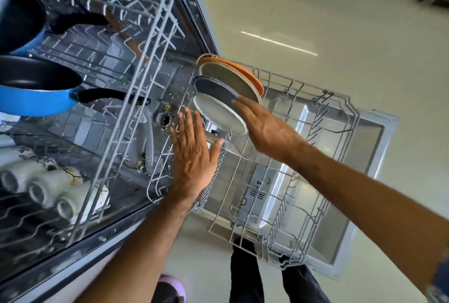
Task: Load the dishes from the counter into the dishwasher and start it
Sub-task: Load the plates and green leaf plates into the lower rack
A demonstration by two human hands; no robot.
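Both hands are out flat over the lower rack [279,205], fingers straight, gripping nothing: the left hand [192,154] hovers beside the white plate [218,113], the right hand [264,127] brushes its rim. Behind it stand a dark plate [216,89] and an orange-rimmed plate [230,76], all upright in the rack's far corner.
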